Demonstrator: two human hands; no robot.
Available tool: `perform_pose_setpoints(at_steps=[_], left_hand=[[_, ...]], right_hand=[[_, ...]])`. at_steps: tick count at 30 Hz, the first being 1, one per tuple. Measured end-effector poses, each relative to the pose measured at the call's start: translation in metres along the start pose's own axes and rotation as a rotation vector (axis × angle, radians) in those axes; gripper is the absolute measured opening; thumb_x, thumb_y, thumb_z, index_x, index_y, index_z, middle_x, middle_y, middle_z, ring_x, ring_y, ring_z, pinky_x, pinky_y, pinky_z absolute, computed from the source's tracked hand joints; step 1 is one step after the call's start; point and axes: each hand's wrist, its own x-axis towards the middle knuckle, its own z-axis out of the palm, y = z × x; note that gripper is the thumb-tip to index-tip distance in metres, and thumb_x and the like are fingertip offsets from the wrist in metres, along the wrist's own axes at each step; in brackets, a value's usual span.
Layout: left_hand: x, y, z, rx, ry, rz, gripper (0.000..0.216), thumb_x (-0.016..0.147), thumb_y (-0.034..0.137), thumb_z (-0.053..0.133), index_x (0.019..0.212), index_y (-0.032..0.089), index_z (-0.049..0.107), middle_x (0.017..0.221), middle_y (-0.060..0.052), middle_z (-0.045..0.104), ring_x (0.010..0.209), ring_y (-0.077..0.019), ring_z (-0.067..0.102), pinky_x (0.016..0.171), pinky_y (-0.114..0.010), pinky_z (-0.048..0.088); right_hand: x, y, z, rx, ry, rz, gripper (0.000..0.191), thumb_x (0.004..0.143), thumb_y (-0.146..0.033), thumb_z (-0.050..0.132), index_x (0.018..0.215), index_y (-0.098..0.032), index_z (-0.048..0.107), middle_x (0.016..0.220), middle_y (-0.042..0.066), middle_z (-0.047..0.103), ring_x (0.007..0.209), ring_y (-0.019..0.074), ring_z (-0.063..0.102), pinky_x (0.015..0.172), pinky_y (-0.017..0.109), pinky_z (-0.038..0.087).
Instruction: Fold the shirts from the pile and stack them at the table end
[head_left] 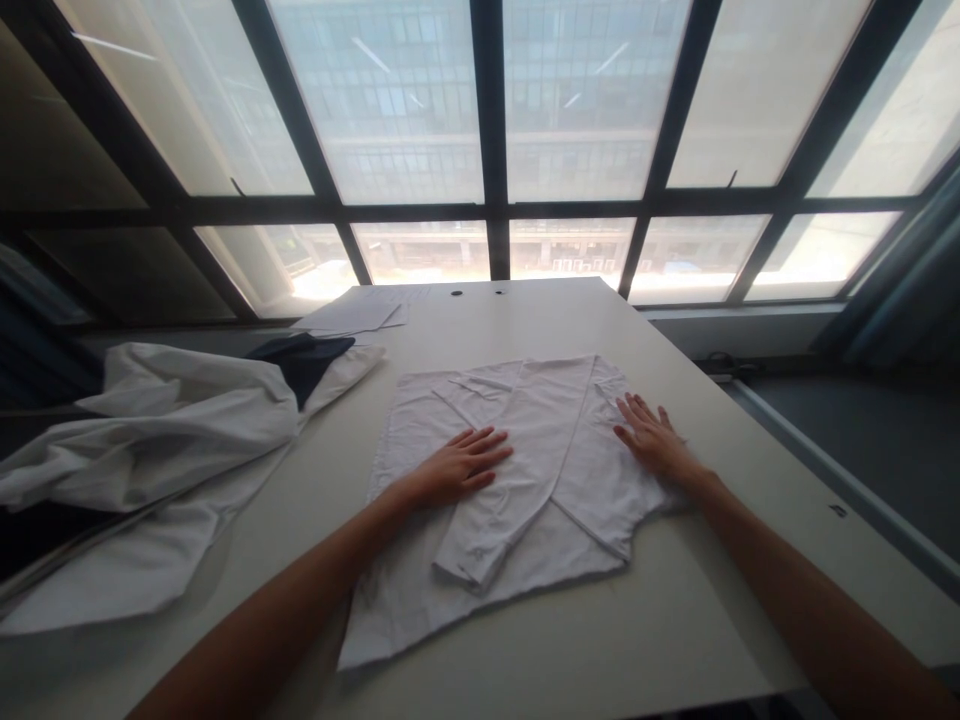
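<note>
A white long-sleeved shirt [547, 420] lies on the white table in front of me, with a sleeve folded diagonally across its body and the cuff [469, 560] toward the near side. My left hand [466, 465] rests flat on the middle of the shirt, fingers stretched toward the right. On the shirt's right edge lies my right hand [651, 435], palm down with the fingers spread. Neither hand grips the cloth. Small wrinkles run through the fabric around both hands.
At the left of the table [675, 620] lies a heap of white cloth [202, 430] with a dark navy piece [307, 360] among it. Sheets of paper [352, 312] lie at the far left corner. Large windows [577, 110] stand behind the table, and a blue-grey curtain [892, 290] hangs at right.
</note>
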Motion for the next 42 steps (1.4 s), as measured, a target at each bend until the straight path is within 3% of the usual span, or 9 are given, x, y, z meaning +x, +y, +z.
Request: perform_pose_setpoints(at_steps=[6, 11, 16, 18, 22, 28, 35, 42], left_hand=[[0.000, -0.002, 0.001, 0.010, -0.015, -0.009, 0.054, 0.108, 0.054, 0.033, 0.159, 0.039, 0.031, 0.168, 0.003, 0.021, 0.156, -0.0247, 0.016, 0.127, -0.044, 0.011], [0.000, -0.001, 0.001, 0.020, -0.018, -0.010, 0.053, 0.108, 0.053, 0.033, 0.159, 0.039, 0.031, 0.168, 0.003, 0.021, 0.156, -0.0246, 0.016, 0.127, -0.045, 0.011], [0.000, 0.000, 0.000, 0.024, -0.011, -0.008, 0.053, 0.108, 0.052, 0.034, 0.159, 0.039, 0.032, 0.167, 0.003, 0.022, 0.155, -0.0252, 0.017, 0.127, -0.045, 0.013], [0.000, 0.000, 0.000, 0.027, -0.008, -0.006, 0.053, 0.108, 0.052, 0.035, 0.159, 0.039, 0.032, 0.167, 0.003, 0.023, 0.155, -0.0253, 0.018, 0.127, -0.044, 0.013], [0.000, 0.000, -0.001, 0.028, -0.003, -0.005, 0.053, 0.107, 0.052, 0.036, 0.158, 0.039, 0.032, 0.167, 0.003, 0.023, 0.155, -0.0256, 0.019, 0.127, -0.044, 0.014], [0.000, 0.001, -0.001, 0.028, 0.005, -0.004, 0.052, 0.107, 0.051, 0.036, 0.158, 0.039, 0.033, 0.166, 0.002, 0.025, 0.155, -0.0257, 0.019, 0.127, -0.046, 0.015], [0.000, 0.000, 0.000, 0.025, -0.011, -0.014, 0.053, 0.107, 0.053, 0.034, 0.158, 0.039, 0.032, 0.167, 0.003, 0.023, 0.155, -0.0250, 0.018, 0.127, -0.045, 0.014], [-0.001, -0.002, 0.002, 0.020, 0.000, -0.011, 0.053, 0.107, 0.053, 0.035, 0.158, 0.040, 0.032, 0.167, 0.003, 0.023, 0.155, -0.0247, 0.018, 0.127, -0.044, 0.013]], right_hand=[[0.000, 0.001, 0.005, 0.025, -0.092, -0.056, 0.075, 0.103, -0.058, 0.020, 0.162, -0.014, 0.024, 0.167, 0.016, 0.021, 0.155, 0.0296, 0.012, 0.124, 0.056, 0.014], [-0.012, 0.001, -0.008, 0.115, -0.159, -0.062, 0.079, 0.100, -0.065, 0.024, 0.162, -0.015, 0.026, 0.166, 0.014, 0.025, 0.154, 0.0295, 0.021, 0.123, 0.052, 0.023], [-0.020, 0.005, -0.027, 0.249, -0.038, 0.018, 0.068, 0.102, -0.061, 0.027, 0.151, -0.019, 0.050, 0.147, 0.014, 0.056, 0.135, 0.0324, 0.054, 0.113, 0.049, 0.042], [-0.017, 0.008, -0.027, 0.295, 0.057, 0.030, 0.064, 0.102, -0.057, 0.031, 0.148, -0.019, 0.053, 0.142, 0.015, 0.061, 0.132, 0.0321, 0.058, 0.112, 0.048, 0.044], [-0.009, 0.013, -0.012, 0.305, 0.131, -0.053, 0.061, 0.103, -0.047, 0.032, 0.153, -0.015, 0.045, 0.154, 0.015, 0.049, 0.145, 0.0273, 0.042, 0.119, 0.045, 0.035], [-0.010, 0.013, 0.003, 0.085, -0.099, 0.025, 0.070, 0.101, -0.050, 0.032, 0.162, -0.016, 0.026, 0.168, 0.013, 0.020, 0.156, 0.0277, 0.014, 0.123, 0.056, 0.017], [-0.014, 0.007, -0.010, 0.016, -0.179, 0.063, 0.069, 0.102, -0.053, 0.027, 0.163, -0.020, 0.023, 0.169, 0.010, 0.017, 0.156, 0.0258, 0.013, 0.124, 0.051, 0.020], [-0.023, -0.011, -0.015, -0.083, -0.204, 0.251, 0.079, 0.101, -0.056, 0.030, 0.154, 0.003, 0.035, 0.161, 0.027, 0.032, 0.152, 0.0351, 0.025, 0.122, 0.048, 0.024]])
